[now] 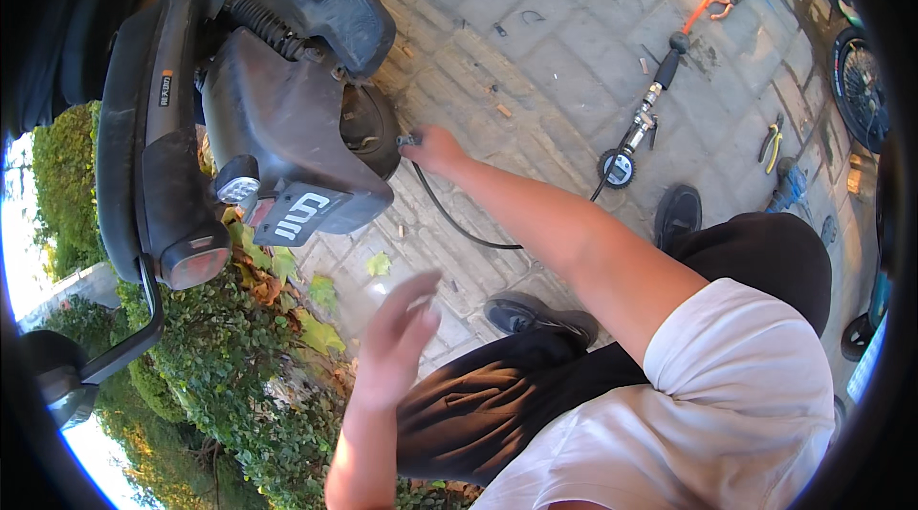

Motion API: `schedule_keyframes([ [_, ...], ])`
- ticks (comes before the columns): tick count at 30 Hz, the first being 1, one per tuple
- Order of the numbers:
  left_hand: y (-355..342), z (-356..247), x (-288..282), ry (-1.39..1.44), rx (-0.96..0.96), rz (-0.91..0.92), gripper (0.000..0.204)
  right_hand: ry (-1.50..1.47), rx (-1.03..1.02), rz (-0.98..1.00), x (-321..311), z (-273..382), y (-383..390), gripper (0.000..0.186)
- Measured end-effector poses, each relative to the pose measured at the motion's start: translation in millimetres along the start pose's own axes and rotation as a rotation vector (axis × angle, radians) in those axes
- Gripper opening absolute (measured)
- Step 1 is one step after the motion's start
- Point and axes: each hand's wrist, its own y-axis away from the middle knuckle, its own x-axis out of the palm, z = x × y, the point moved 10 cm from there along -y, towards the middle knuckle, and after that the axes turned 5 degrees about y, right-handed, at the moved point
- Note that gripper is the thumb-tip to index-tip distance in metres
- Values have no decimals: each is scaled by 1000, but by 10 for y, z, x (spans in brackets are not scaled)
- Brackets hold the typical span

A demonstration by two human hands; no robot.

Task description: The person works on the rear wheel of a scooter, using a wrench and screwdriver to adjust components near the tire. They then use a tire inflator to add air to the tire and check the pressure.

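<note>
My right hand (442,151) is closed around the metal air chuck (409,139) of a thin black hose (449,221). The chuck is right beside the dark rear wheel (381,139) of a scooter; whether it is seated on a valve, I cannot tell. A grey plastic fender (277,108) covers most of that wheel. From my hand the hose curves down and passes behind my forearm. It shows again at a tyre inflator with a round digital gauge (618,169), lying on the paving. My left hand (397,338), slightly blurred, is raised below the fender with fingers stretched out, holding nothing.
An orange air hose (708,1) runs from the inflator's black grip. Yellow-handled pliers (771,144) and an orange-handled tool (721,8) lie on the paving (545,80). Leafy bushes (220,367) border the scooter's tail light (196,261). A small spoked wheel (858,89) stands at right.
</note>
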Motion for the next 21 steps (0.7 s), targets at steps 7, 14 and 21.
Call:
schedule_keyframes([
  [7,571,-110,-939,-126,173,-718,29,195,46,125,395,90,-341,39],
  [14,571,-44,-1019,-94,196,-634,37,204,-47,150,471,185,-454,35],
  [21,511,-15,-1012,-155,213,-563,42,111,-111,178,518,254,-475,30],
])
